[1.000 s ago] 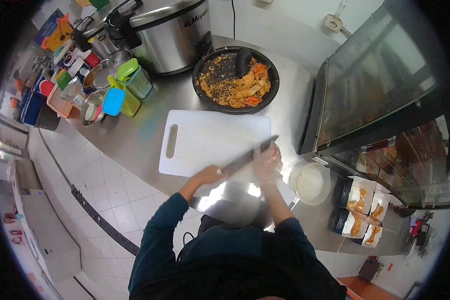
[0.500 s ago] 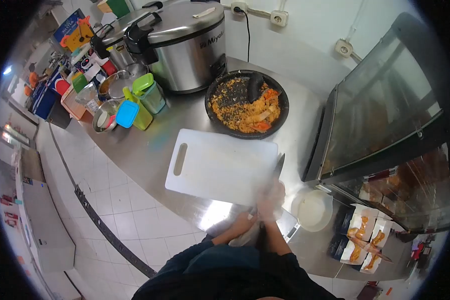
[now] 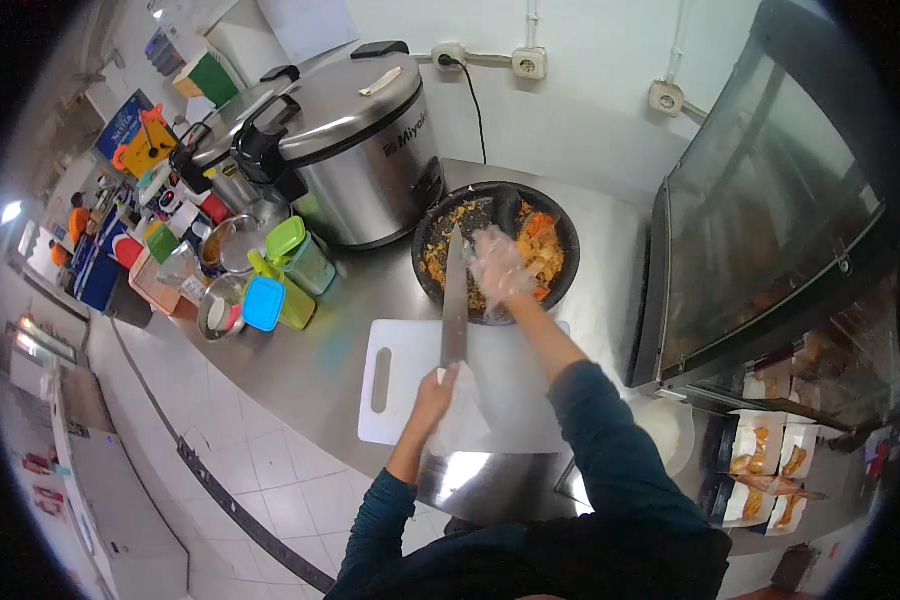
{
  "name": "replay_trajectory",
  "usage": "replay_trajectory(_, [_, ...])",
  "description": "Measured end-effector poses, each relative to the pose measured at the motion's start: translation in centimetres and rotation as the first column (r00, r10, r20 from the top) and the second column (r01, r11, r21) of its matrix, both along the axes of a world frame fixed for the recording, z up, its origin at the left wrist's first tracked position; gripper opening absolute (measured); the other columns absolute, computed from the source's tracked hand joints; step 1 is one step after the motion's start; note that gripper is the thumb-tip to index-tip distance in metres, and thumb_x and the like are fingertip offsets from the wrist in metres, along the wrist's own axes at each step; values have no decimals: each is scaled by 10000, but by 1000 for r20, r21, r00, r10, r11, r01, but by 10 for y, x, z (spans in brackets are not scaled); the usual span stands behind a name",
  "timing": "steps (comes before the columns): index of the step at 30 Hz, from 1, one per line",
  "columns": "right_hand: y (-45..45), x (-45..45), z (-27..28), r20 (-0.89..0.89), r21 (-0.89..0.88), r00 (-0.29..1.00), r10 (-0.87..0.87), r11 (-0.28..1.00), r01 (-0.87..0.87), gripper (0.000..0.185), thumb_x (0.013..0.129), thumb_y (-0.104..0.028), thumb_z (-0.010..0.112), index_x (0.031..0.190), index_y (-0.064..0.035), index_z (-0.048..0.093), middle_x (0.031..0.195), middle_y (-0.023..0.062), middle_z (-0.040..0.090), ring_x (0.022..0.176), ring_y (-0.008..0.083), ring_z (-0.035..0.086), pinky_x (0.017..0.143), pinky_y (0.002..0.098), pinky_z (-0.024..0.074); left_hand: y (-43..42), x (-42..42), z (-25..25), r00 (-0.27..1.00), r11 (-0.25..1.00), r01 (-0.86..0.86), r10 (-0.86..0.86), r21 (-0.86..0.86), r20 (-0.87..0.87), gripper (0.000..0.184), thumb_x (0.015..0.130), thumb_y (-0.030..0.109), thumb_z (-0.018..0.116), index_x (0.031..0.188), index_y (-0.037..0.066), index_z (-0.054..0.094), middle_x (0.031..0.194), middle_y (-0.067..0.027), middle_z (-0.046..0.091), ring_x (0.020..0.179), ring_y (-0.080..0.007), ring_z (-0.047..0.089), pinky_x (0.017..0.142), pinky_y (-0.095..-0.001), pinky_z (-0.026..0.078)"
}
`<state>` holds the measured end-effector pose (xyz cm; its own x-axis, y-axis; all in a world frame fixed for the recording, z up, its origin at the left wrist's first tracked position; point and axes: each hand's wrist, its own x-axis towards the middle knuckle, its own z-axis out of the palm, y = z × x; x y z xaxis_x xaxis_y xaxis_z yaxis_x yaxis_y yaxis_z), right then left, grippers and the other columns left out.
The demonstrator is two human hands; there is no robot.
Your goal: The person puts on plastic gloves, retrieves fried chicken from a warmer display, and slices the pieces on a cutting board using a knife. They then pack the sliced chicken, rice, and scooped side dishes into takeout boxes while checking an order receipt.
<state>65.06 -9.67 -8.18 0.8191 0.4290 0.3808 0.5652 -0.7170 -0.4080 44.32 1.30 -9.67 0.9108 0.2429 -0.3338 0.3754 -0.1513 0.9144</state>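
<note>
My left hand (image 3: 433,394) is closed round the handle of a large knife (image 3: 455,310), its blade pointing up past the black stone mortar (image 3: 422,276). A white cloth or paper (image 3: 462,420) hangs beside that hand. My right hand (image 3: 500,266), in a clear plastic glove, is over the mortar with its fingers spread, blurred by motion. Crumbly orange-brown food (image 3: 539,245) lies in the mortar, with a dark pestle (image 3: 507,205) at its back. Below the knife is a white cutting board (image 3: 407,350).
Steel rice cookers (image 3: 355,160) stand behind at the left. Green and blue lidded containers (image 3: 295,305) are in front of them. A glass display case (image 3: 770,230) is on the right, with boxes of fried chicken (image 3: 755,450) and a pale tub (image 3: 667,425) nearby.
My right hand has moved from near the board's right edge up over the mortar. My left hand has lifted the knife, which now points away from me. The view has shifted.
</note>
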Motion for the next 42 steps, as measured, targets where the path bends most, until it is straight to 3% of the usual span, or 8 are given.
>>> replay_trajectory(7, [-73,-42,-2,-5,124,940,-341,933,339,395,847,-279,390,1146,-21,404,1114,148,460,1043,293,425,871,340,360,28,73,5,996,636,89,-49,766,-75,660,753,555,412,941,-77,447,839,-299,544,810,-410,540,710,-448,433])
replay_trajectory(11, [-115,-96,-46,-454,802,871,-186,340,491,305,842,-245,451,1070,-43,451,996,75,494,887,192,496,771,285,404,28,128,-8,996,572,79,-70,816,-48,743,706,598,445,1005,-81,418,977,-288,506,865,-398,529,729,-422,438])
replay_trajectory(17, [-158,-164,-58,-617,635,720,318,-338,694,460,794,-426,464,1149,-137,420,1113,98,447,991,174,436,770,304,380,28,159,27,974,697,154,11,700,-226,978,682,719,306,1300,-14,116,1300,-264,193,1216,-393,185,978,-480,159])
replay_trajectory(23, [-121,-195,-19,-580,519,777,247,-623,585,615,782,-537,388,1250,-152,283,1191,127,350,1020,243,413,814,376,347,-6,116,45,622,773,92,-537,628,570,704,810,308,466,1308,19,60,1334,-240,115,1252,-368,25,997,-464,54])
replay_trajectory(26, [-96,-192,-22,-604,538,742,292,-537,650,673,820,-522,332,1309,-140,73,1315,112,154,1123,242,310,869,348,314,-62,31,47,431,703,673,-626,231,649,790,727,89,554,1296,5,11,1326,-222,154,1247,-335,111,1012,-403,77])
replay_trajectory(33, [-68,-181,-17,-235,901,790,-566,179,396,653,878,-361,341,1325,-97,-56,1363,112,53,1238,219,172,1004,289,137,-98,-1,25,353,894,279,-435,351,829,645,651,84,644,1163,9,259,1259,-194,290,1191,-311,254,981,-394,183])
replay_trajectory(38, [-30,-185,-13,-344,913,939,-15,-237,331,595,860,-291,382,1297,-5,96,1294,188,265,1195,278,263,981,338,207,-117,34,41,414,984,161,-141,80,899,506,648,54,630,1074,-3,364,1104,-150,385,1064,-282,365,930,-349,259])
replay_trajectory(42, [-8,-229,4,-151,718,952,-267,632,291,450,839,-172,409,1243,-18,284,1257,241,300,1175,330,297,968,375,234,-96,87,56,630,910,308,22,-276,776,190,789,93,430,957,3,440,898,-103,457,870,-249,462,784,-329,390])
